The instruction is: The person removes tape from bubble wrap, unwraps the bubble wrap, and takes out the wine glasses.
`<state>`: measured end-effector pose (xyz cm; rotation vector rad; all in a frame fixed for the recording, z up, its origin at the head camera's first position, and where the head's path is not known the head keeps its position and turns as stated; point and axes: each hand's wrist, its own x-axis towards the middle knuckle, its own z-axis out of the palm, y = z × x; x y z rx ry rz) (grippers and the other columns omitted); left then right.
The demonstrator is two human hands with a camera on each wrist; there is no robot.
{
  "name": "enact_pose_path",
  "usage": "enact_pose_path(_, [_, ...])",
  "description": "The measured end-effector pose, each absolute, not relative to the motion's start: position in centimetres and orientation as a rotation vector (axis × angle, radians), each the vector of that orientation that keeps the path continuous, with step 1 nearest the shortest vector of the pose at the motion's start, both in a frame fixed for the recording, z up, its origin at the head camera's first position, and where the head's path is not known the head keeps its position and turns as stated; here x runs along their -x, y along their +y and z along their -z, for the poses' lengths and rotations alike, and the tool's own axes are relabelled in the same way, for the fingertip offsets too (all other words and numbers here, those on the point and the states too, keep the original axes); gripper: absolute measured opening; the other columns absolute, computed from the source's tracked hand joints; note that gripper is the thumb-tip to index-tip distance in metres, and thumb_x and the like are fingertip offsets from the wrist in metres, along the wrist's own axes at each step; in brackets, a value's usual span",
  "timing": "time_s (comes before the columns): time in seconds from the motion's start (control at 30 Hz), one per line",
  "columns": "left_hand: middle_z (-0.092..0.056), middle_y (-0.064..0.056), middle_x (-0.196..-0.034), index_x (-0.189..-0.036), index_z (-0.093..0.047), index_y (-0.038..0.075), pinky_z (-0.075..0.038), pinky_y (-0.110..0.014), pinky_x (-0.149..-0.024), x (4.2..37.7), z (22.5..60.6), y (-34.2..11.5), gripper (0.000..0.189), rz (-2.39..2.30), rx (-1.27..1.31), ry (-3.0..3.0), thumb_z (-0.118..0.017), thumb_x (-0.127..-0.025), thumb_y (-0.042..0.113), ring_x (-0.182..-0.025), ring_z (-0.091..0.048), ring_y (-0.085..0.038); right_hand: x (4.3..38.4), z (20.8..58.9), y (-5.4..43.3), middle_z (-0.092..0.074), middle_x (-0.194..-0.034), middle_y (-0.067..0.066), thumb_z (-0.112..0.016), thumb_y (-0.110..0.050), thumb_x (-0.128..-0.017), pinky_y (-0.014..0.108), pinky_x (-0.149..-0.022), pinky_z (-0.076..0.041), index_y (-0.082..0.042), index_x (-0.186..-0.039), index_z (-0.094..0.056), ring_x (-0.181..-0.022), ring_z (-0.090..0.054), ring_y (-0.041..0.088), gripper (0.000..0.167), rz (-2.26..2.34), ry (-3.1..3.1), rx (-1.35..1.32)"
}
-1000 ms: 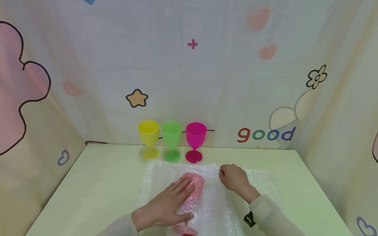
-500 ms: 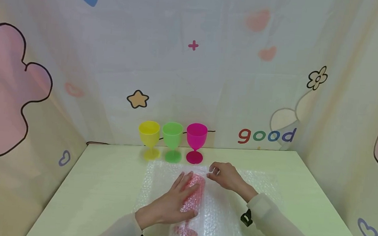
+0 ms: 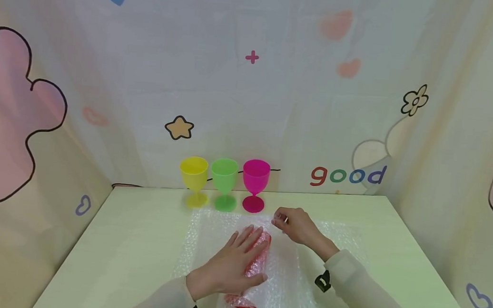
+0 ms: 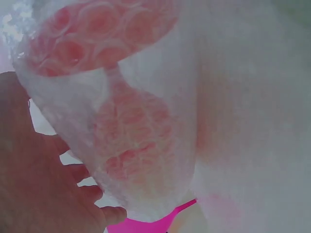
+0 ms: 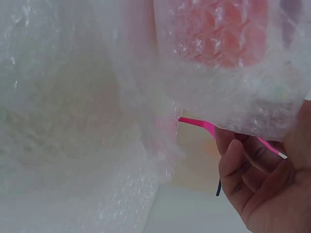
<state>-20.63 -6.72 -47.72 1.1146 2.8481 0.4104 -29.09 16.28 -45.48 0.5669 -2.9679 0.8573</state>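
Observation:
A red goblet (image 3: 258, 265) lies on its side under bubble wrap (image 3: 282, 290), bowl pointing away and foot nearest me. Across the bowl rests my left hand (image 3: 231, 268), fingers spread and fairly straight. The left wrist view shows that hand along the wrapped side, with the goblet (image 4: 133, 131) seen blurred through the bubbles. Just beyond the rim, to the right, my right hand (image 3: 300, 227) has curled fingers. In the right wrist view its thumb and fingers (image 5: 233, 162) pinch the wrap's edge (image 5: 252, 119).
Yellow (image 3: 194, 169), green (image 3: 224, 171) and magenta (image 3: 256, 174) goblets stand upright in a row at the back of the pale table (image 3: 133, 241). Behind them hangs a printed curtain (image 3: 241, 101). The wrap sheet spreads to the right, beneath my right forearm.
My left hand and the wrapped goblet have shifted slightly to the right. My right hand has moved left toward the goblet's rim, its fingers loosening from a tighter curl.

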Motion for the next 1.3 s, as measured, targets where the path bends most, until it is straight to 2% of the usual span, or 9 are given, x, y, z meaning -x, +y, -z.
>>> enact_pose_path(0.23, [-0.008, -0.001, -0.167, -0.158, -0.020, 0.025, -0.014, -0.053, -0.124, 20.6, 48.1, -6.8, 0.079, -0.306, -1.067, 2.871, -0.043, -0.093, 0.065, -0.155, -0.005, -0.026, 29.5, 46.1, 17.3, -0.070, -0.084, -0.002, -0.068, -0.028, -0.092, 0.027, -0.064, -0.050, -0.015, -0.095, -0.070, -0.070, -0.056, 0.012, 0.014, -0.659, -3.008, -0.450])
enact_pose_path(0.47, [0.001, 0.001, -0.168, -0.159, -0.009, 0.025, -0.017, -0.052, -0.123, 20.5, 48.8, -7.8, 0.082, -0.331, -1.015, 2.890, -0.043, -0.095, 0.062, -0.156, 0.000, -0.024, 30.0, 47.6, 19.8, -0.062, -0.071, 0.001, -0.065, -0.025, -0.094, 0.027, -0.056, -0.042, -0.008, -0.091, -0.069, -0.061, -0.051, 0.016, 0.017, -0.609, -3.028, -0.284])
enact_pose_path(0.57, [0.004, 0.000, -0.168, -0.159, -0.007, 0.023, -0.018, -0.051, -0.123, 20.5, 49.2, -8.5, 0.081, -0.349, -1.006, 2.896, -0.042, -0.096, 0.060, -0.156, 0.001, -0.025, 30.1, 48.2, 20.7, -0.065, -0.074, 0.004, -0.064, -0.026, -0.094, 0.027, -0.055, -0.044, -0.006, -0.092, -0.068, -0.061, -0.053, 0.016, 0.020, -0.607, -3.046, -0.203])
enact_pose_path(0.67, [0.004, -0.002, -0.168, -0.159, -0.008, 0.021, -0.019, -0.049, -0.124, 20.5, 49.4, -9.1, 0.080, -0.359, -1.013, 2.911, -0.041, -0.097, 0.059, -0.155, 0.001, -0.026, 29.8, 48.3, 21.3, -0.070, -0.086, 0.011, -0.066, -0.027, -0.092, 0.032, -0.057, -0.050, -0.003, -0.106, -0.065, -0.063, -0.058, 0.019, 0.028, -0.582, -3.025, -0.137])
enact_pose_path(0.8, [0.003, -0.004, -0.168, -0.159, -0.010, 0.017, -0.019, -0.046, -0.124, 20.4, 49.3, -9.4, 0.078, -0.387, -1.037, 2.924, -0.039, -0.099, 0.057, -0.155, 0.000, -0.028, 28.2, 47.2, 21.0, -0.065, -0.108, 0.017, -0.070, -0.022, -0.089, 0.042, -0.071, -0.057, -0.001, -0.123, -0.057, -0.081, -0.064, 0.027, 0.042, -0.507, -2.831, -0.231])
enact_pose_path(0.93, [0.001, -0.006, -0.168, -0.159, -0.010, 0.016, -0.020, -0.046, -0.124, 20.1, 49.2, -9.2, 0.079, -0.421, -1.014, 2.934, -0.040, -0.099, 0.056, -0.155, -0.001, -0.028, 25.4, 45.3, 19.4, -0.064, -0.118, 0.013, -0.073, -0.020, -0.087, 0.045, -0.086, -0.058, -0.004, -0.124, -0.060, -0.103, -0.065, 0.029, 0.043, -0.411, -2.744, -0.603])
enact_pose_path(1.03, [-0.002, -0.008, -0.168, -0.159, -0.011, 0.014, -0.021, -0.047, -0.123, 19.9, 48.9, -8.9, 0.080, -0.439, -0.971, 2.958, -0.042, -0.098, 0.056, -0.155, -0.003, -0.029, 23.5, 44.6, 18.1, -0.062, -0.129, 0.011, -0.075, -0.031, -0.086, 0.047, -0.095, -0.055, -0.011, -0.128, -0.061, -0.115, -0.063, 0.029, 0.049, -0.336, -2.922, -0.888])
enact_pose_path(1.17, [-0.006, -0.010, -0.167, -0.159, -0.014, 0.012, -0.022, -0.048, -0.123, 19.8, 49.0, -8.4, 0.080, -0.438, -0.947, 2.995, -0.045, -0.098, 0.054, -0.155, -0.006, -0.032, 22.3, 45.5, 17.8, -0.045, -0.152, 0.008, -0.079, -0.045, -0.079, 0.053, -0.105, -0.046, -0.021, -0.141, -0.052, -0.137, -0.047, 0.032, 0.072, -0.283, -3.248, -0.976])
enact_pose_path(1.3, [-0.007, -0.011, -0.167, -0.158, -0.016, 0.012, -0.022, -0.047, -0.123, 19.6, 49.2, -8.2, 0.080, -0.428, -0.944, 2.999, -0.045, -0.097, 0.054, -0.155, -0.006, -0.032, 22.1, 47.2, 18.4, -0.031, -0.162, 0.005, -0.081, -0.052, -0.072, 0.059, -0.110, -0.039, -0.027, -0.149, -0.042, -0.147, -0.031, 0.034, 0.090, -0.359, -3.395, -0.908])
